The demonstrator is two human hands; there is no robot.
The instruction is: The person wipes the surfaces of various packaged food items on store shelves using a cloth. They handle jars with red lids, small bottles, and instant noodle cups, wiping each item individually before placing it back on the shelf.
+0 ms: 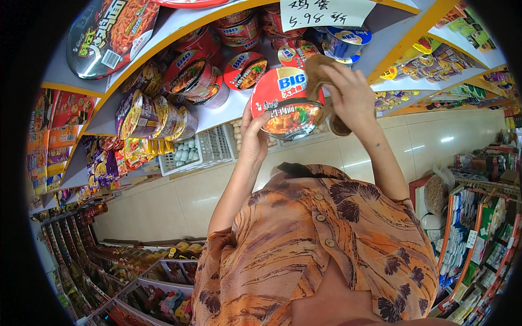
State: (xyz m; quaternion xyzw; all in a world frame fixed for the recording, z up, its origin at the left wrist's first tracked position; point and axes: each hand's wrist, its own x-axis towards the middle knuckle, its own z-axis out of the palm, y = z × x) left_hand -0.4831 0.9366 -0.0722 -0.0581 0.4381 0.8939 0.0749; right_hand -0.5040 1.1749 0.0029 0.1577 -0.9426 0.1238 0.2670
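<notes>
My left hand point(253, 132) grips a large red instant noodle bowl point(285, 108) by its left side, thumb over the lid's edge. The bowl is held in front of the shelf, its printed lid facing me. My right hand point(352, 95) holds a brown cloth point(320, 77) against the lid's upper right edge, and part of the cloth hangs below the hand. Just behind, similar red noodle bowls point(246, 69) stand on the white shelf point(214, 116). Blue noodle cups point(346, 40) stand behind my right hand.
Purple noodle cups point(140, 116) lie tilted at the shelf's left front. Below are a white plastic crate point(200, 163) of pale eggs point(186, 153) and hanging noodle packets point(138, 153). A handwritten paper sign point(326, 14) hangs from the upper shelf edge. Stocked racks point(469, 240) stand behind me.
</notes>
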